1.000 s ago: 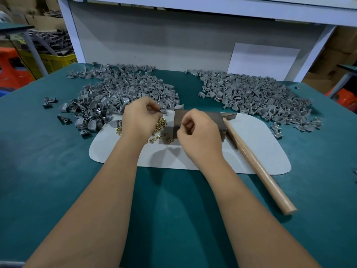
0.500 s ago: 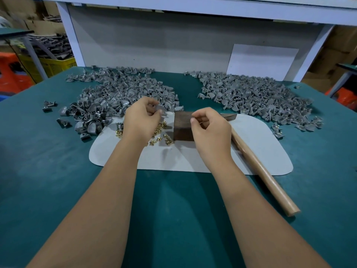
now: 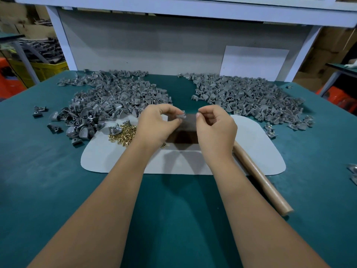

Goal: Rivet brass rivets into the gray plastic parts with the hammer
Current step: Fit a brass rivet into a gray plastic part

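1. Head view: we see the left hand [image 3: 154, 125] pinching 1 gray plastic part [image 3: 181, 115] above the dark block [image 3: 183, 130].
2. Our right hand [image 3: 215, 126] has curled fingertips pinched together (on a rivet? too small, we cannot tell).
3. Hammer handle [image 3: 260, 180] runs diagonally, butt toward the near right; brass rivets [image 3: 123, 132] lie on the gray mat [image 3: 108, 157].
4. We read no writing anywhere.

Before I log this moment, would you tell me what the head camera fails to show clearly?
- Hammer: in the head view the right hand covers its head; only the wooden handle shows.
- Right hand's fingertips: they pinch together, but any rivet there is too small to see.
- Gray part in the left hand: its rivet hole is too small to make out.
- Dark block: both hands cover its sides.
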